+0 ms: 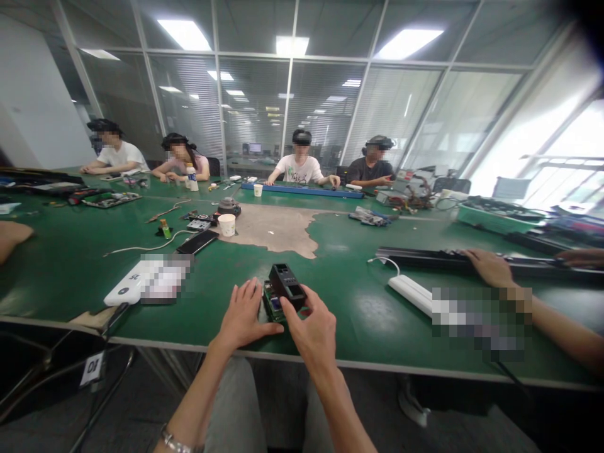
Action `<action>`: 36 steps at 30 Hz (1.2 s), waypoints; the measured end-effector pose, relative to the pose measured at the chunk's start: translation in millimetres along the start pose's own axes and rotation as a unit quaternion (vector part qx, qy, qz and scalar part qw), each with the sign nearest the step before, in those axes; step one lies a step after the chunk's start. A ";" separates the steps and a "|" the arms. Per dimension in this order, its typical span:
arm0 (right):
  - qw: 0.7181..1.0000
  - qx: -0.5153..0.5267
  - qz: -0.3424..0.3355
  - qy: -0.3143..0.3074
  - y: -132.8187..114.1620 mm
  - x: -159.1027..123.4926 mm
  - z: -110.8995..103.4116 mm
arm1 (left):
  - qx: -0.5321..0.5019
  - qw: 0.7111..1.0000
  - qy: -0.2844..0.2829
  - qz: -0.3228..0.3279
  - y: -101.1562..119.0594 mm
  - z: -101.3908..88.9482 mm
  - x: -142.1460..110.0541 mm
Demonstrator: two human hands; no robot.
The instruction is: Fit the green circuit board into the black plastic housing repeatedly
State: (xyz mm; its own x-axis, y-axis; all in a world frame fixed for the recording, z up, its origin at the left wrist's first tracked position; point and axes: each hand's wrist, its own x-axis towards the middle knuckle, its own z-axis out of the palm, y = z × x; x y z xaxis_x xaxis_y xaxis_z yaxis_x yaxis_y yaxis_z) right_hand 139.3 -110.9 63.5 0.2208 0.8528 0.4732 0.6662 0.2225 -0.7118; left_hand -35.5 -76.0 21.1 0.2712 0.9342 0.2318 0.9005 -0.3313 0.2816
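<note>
In front of me, a black plastic housing [287, 284] with rectangular openings stands tilted over a green circuit board [270, 301]. My right hand [314, 324] grips the housing's near right side between thumb and fingers. To the left of the board, my left hand [241, 314] lies with its fingers stretched out and its thumb pointing toward the board's near edge. Whether its fingertips touch the board I cannot tell. The housing hides much of the board's right side.
A white power bank [125, 290] and a dark phone [197, 241] lie to the left. A paper cup [227, 224] stands beyond. On the right are a white device [410, 294] with a cable and a long black rail [415, 259] under another person's hand [488, 267]. Several people sit opposite.
</note>
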 end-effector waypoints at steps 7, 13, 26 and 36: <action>0.996 -0.081 -0.003 -0.033 -16.4 -1.1 17.4 | 0.001 1.000 0.010 0.002 -3.1 3.4 -1.1; 0.988 -0.138 0.001 -0.072 -13.5 -10.7 22.4 | 0.002 1.000 0.000 -0.007 -1.7 0.4 -0.7; 0.994 -0.099 0.008 -0.054 -2.6 -19.4 27.2 | 0.009 1.000 0.001 -0.002 -2.0 3.6 -0.1; 0.998 -0.048 -0.015 0.047 1.8 2.7 1.8 | -0.002 1.000 -0.002 0.001 -0.3 0.2 0.4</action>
State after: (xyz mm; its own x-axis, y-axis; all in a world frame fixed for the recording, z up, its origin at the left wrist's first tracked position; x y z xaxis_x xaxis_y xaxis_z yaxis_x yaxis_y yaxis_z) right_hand 139.8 -107.3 62.5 0.2617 0.7977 0.5433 0.7384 0.1971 -0.6449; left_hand -35.6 -75.5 21.0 0.2742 0.9339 0.2294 0.8984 -0.3339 0.2852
